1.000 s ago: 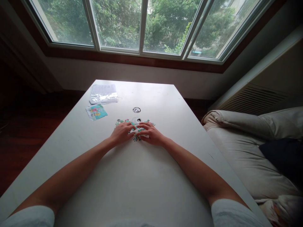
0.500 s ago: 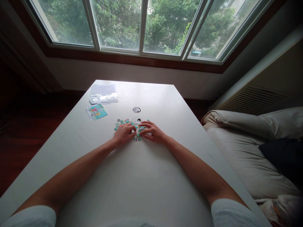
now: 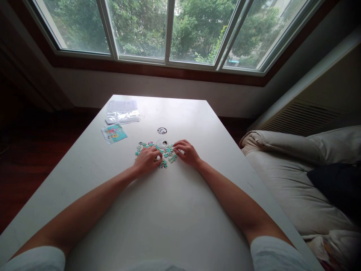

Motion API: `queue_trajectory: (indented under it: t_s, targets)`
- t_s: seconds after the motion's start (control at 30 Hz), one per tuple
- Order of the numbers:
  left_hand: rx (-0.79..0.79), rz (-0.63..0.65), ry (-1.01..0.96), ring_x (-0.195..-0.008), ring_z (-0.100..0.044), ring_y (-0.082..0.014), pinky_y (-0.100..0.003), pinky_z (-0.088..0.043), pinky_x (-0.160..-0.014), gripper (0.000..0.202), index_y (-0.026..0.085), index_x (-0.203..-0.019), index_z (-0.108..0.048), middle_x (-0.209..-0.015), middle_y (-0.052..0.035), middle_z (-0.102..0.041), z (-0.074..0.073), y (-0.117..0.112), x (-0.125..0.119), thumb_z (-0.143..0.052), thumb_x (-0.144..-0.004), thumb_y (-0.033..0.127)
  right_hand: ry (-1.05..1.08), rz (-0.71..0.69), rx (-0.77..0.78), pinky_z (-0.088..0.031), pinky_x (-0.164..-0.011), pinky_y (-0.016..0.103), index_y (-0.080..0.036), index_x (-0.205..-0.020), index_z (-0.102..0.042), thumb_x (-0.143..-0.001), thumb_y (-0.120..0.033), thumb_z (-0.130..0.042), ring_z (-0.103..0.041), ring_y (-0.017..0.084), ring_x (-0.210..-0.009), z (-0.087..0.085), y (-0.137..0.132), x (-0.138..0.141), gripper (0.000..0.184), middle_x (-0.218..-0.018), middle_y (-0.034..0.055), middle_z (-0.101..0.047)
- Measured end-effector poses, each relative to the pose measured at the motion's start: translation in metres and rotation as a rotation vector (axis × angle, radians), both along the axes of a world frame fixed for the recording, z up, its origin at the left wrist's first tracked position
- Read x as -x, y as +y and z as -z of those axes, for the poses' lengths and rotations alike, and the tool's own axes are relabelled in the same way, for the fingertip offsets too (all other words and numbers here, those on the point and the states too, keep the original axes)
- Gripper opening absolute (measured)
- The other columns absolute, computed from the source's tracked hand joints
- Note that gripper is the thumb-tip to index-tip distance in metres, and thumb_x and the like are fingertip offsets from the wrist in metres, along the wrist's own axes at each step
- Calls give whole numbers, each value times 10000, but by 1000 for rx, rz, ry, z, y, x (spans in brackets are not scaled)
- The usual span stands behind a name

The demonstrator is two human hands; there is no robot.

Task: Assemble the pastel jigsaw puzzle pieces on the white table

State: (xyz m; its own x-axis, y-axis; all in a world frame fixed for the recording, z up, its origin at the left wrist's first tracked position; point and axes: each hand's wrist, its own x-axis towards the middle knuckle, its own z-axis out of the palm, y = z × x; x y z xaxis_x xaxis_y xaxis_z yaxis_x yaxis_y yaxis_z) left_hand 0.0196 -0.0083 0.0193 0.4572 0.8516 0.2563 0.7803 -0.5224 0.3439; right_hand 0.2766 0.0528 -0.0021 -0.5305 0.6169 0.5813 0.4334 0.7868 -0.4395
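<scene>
1. The person sits at a white table (image 3: 180, 210) with both bare forearms stretched forward over it.
2. A small heap of turquoise jigsaw pieces (image 3: 168, 153) lies near the middle of the table, between the two hands.
3. The left hand (image 3: 148, 160) rests palm down on the left part of the heap and covers some pieces. Its grip is half curled, and I cannot tell if a piece is inside.
4. The right hand (image 3: 188, 153) is at the right edge of the heap with bent fingers, the tips touching the pieces. Here also I cannot tell if the grip holds something.
5. Just behind the heap is a round clear disc (image 3: 163, 143), and a little farther a round cable hole (image 3: 162, 130) in the table.
6. At the far left lie a colourful picture card (image 3: 114, 133) and behind it a clear plastic bag (image 3: 122, 112), well apart from the hands.
7. Right of the table stands a pale sofa (image 3: 282, 177) with a dark cushion (image 3: 335, 184).
8. Behind the table is a wide window (image 3: 169, 30) with green trees outside.
</scene>
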Motion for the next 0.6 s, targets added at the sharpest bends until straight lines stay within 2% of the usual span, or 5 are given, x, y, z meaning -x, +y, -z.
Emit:
queue_trajectory:
  t_s: [0.23, 0.37, 0.6]
  targets:
    - [-23, -4, -14, -871, -586, -205, -343, -342, -789, 44, 222, -880, -654, -864, -16, -648, 0, -1, -2, -616, -880, 244, 65, 89, 59, -516, -903, 415, -239, -890, -735, -970, -314, -588, -618, 228, -970, 3, 6, -7, 183, -975, 63, -734]
    - [-55, -6, -19, -847, -587, -191, -346, -344, -808, 82, 214, -841, -630, -845, -10, -652, 0, 0, -3, -573, -876, 166, 62, 92, 72, -516, -902, 411, -240, -894, -738, -969, -323, -588, -620, 228, -968, 5, 6, -7, 186, -966, 64, -732]
    - [-58, 25, 9, -915, -601, -212, -362, -353, -864, 105, 233, -874, -661, -872, -13, -668, 2, 0, -2, -600, -844, 153, 56, 86, 91, -525, -886, 404, -246, -888, -742, -972, -340, -579, -623, 230, -961, 3, 3, -6, 206, -938, 64, -732]
